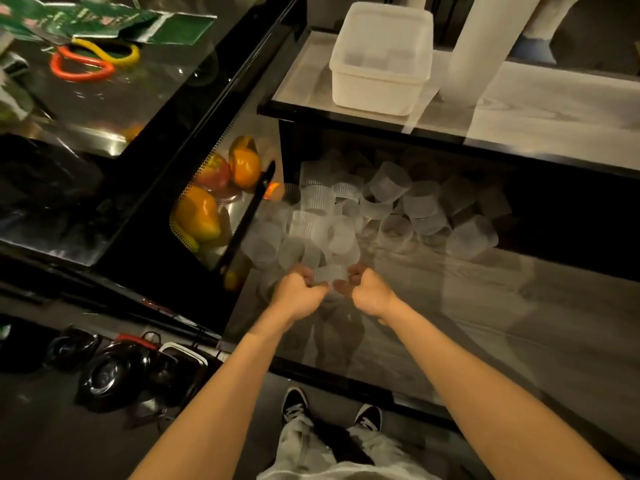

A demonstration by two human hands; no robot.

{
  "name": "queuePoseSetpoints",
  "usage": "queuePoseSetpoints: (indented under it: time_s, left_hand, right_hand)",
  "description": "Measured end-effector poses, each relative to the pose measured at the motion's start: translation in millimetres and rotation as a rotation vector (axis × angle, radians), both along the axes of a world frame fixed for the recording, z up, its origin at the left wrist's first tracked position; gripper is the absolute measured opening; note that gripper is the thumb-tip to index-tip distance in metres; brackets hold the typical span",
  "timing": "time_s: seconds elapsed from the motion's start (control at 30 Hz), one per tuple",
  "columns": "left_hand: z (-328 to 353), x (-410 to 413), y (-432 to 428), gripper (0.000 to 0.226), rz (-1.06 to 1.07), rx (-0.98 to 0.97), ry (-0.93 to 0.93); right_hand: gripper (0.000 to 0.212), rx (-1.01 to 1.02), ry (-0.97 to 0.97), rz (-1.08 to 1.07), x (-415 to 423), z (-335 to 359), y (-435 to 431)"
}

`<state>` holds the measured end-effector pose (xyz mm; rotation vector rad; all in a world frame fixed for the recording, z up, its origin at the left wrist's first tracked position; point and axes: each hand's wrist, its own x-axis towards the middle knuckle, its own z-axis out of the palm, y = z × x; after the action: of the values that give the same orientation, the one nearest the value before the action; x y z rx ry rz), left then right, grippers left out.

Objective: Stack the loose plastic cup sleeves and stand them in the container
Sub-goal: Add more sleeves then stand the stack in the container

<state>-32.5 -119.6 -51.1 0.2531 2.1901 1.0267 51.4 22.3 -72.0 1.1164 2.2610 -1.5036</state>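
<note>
A heap of several translucent ribbed cup sleeves point(381, 206) lies on the lower glass shelf point(467, 306). My left hand point(299, 294) and my right hand point(369, 292) meet just in front of the heap. Both pinch one small ribbed cup sleeve point(330, 274) between them, one hand at each end. A white translucent plastic container point(381, 60) stands on the upper shelf at the back; faint shapes show through its wall, but I cannot tell what they are.
A pale cylinder point(485, 46) leans beside the container. Orange and red peppers point(221, 188) lie in a perforated metal tray to the left. Scissors with orange and yellow handles point(93, 60) rest on the steel counter. Black bowls point(107, 372) sit on the floor.
</note>
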Motion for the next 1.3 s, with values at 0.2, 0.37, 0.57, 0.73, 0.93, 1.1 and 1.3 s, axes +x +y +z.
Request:
queuePoseSetpoints:
  time_s: [0.2,0.37,0.57,0.73,0.93,1.1,1.3]
  left_hand:
    - [-13,13,-1,0.042,-0.004,0.033,-0.024]
    - [-19,16,10,0.043,-0.045,0.040,-0.088]
    - [-19,15,21,0.037,-0.081,0.172,-0.067]
    - [-19,11,19,0.032,-0.071,0.243,-0.117]
    - [-32,7,13,0.040,-0.115,0.220,-0.143]
    - [-32,2,11,0.047,-0.136,0.237,-0.135]
    - [-21,0,8,0.048,-0.135,0.335,0.078]
  right_hand:
    - [0.050,-0.153,0.024,-0.035,19,-7,7]
    - [0.027,-0.218,0.076,-0.072,36,5,20]
    - [0.037,-0.204,0.085,-0.154,44,4,30]
    - [0.036,-0.247,0.150,-0.206,50,4,33]
    - [0.043,-0.258,0.128,-0.077,53,6,36]
    - [0.048,-0.224,0.150,-0.060,51,11,39]
    - [0.050,-0.143,0.322,-0.008,47,11,32]
